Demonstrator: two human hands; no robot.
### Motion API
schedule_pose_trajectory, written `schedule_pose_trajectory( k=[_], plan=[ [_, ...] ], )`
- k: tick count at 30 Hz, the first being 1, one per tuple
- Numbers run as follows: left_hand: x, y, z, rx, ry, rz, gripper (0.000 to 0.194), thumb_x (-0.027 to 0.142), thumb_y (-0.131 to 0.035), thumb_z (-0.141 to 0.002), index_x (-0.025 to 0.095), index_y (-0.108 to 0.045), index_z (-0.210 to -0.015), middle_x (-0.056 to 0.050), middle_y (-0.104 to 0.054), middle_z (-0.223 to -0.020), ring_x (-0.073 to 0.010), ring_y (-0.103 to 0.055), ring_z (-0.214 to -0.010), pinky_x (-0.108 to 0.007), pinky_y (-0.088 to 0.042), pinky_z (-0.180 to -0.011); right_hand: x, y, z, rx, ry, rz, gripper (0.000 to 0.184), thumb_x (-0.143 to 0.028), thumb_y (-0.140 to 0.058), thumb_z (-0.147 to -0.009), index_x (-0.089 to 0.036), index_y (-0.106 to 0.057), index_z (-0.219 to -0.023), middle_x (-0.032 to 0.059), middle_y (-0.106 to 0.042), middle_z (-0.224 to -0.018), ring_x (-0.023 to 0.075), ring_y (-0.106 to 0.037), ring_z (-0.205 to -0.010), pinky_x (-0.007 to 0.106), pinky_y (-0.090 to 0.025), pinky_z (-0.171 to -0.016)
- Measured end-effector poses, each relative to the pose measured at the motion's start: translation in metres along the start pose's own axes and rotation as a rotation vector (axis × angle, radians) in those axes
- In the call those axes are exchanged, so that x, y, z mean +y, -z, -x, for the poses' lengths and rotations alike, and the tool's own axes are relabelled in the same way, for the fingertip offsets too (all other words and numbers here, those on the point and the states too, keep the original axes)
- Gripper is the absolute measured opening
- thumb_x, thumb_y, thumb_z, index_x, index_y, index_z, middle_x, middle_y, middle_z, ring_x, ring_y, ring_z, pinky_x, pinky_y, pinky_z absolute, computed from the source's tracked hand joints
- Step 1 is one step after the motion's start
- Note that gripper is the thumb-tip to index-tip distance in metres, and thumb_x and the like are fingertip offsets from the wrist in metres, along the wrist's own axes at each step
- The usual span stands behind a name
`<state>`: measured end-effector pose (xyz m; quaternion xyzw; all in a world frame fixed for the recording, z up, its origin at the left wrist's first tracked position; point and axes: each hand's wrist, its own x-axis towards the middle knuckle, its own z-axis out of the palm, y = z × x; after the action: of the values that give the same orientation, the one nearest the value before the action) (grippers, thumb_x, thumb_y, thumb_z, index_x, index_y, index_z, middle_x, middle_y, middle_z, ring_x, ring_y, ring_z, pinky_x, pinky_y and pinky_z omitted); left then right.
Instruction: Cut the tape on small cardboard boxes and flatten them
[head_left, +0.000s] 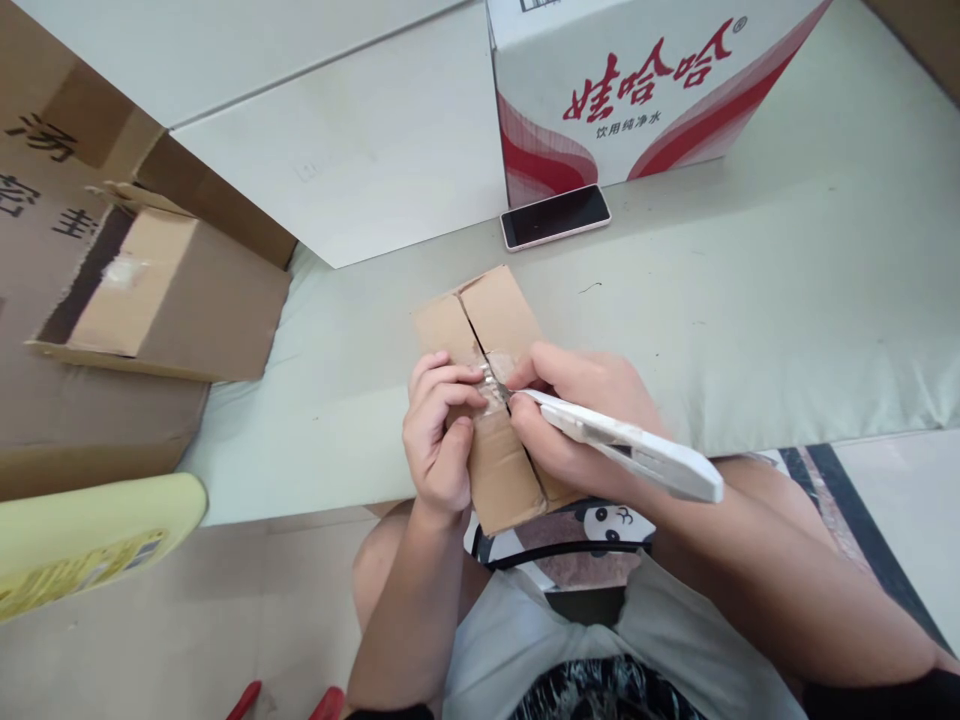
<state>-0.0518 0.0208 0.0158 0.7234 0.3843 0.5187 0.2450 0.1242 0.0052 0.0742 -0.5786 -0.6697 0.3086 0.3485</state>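
Observation:
A small brown cardboard box (501, 455) lies on the pale green surface, its two flaps meeting along a dark seam. Clear tape (491, 388) crosses the seam near the middle. My left hand (442, 430) grips the box at its left side, with curled fingertips on top beside the tape. In my right hand (577, 410) is a white utility knife (637, 455), held like a pen between thumb and fingers. The knife's tip meets the tape at the seam; my fingers partly hide the blade. The right side of the box is partly covered by my right hand.
A phone (556, 217) lies beyond the box, against a white and red carton (637, 110). A white panel (375, 150) stands behind. Open cardboard boxes (217, 290) are at left, with a yellow object (97, 540) below them. The surface's front edge is near my knees.

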Motion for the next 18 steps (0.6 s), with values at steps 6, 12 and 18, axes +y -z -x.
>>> schedule_pose_trajectory(
  k=[6,12,18],
  plan=[
    [0.0,0.001,0.0,-0.006,-0.008,-0.015,0.016,0.025,-0.052,-0.094,0.024,-0.065,-0.087,-0.003,-0.073,-0.102,-0.0226,-0.064,-0.107,-0.045,-0.043,-0.115,-0.001,0.002,0.004,0.031,0.058,-0.077,0.007,-0.024,-0.05,-0.08,-0.022,-0.053,-0.074,-0.0016,-0.063,-0.061,0.0107,-0.049,-0.053,0.026,-0.036,-0.056],
    [0.0,0.002,-0.001,-0.007,-0.012,-0.02,0.017,0.028,-0.052,-0.096,0.024,-0.065,-0.087,-0.003,-0.074,-0.102,-0.0219,-0.064,-0.106,-0.045,-0.043,-0.114,0.001,0.003,0.007,0.038,0.152,-0.119,0.009,-0.019,-0.051,-0.075,-0.022,-0.049,-0.066,-0.0054,-0.049,-0.052,0.0077,-0.04,-0.047,0.024,-0.034,-0.052],
    [-0.002,0.003,-0.001,-0.004,-0.01,-0.047,0.019,0.033,-0.052,-0.097,0.024,-0.066,-0.086,-0.004,-0.074,-0.101,-0.0236,-0.065,-0.104,-0.048,-0.045,-0.113,0.005,0.013,0.02,0.1,0.145,-0.165,0.015,-0.022,-0.048,-0.074,-0.024,-0.047,-0.059,-0.0033,-0.047,-0.048,0.01,-0.039,-0.043,0.028,-0.034,-0.047]
  ],
)
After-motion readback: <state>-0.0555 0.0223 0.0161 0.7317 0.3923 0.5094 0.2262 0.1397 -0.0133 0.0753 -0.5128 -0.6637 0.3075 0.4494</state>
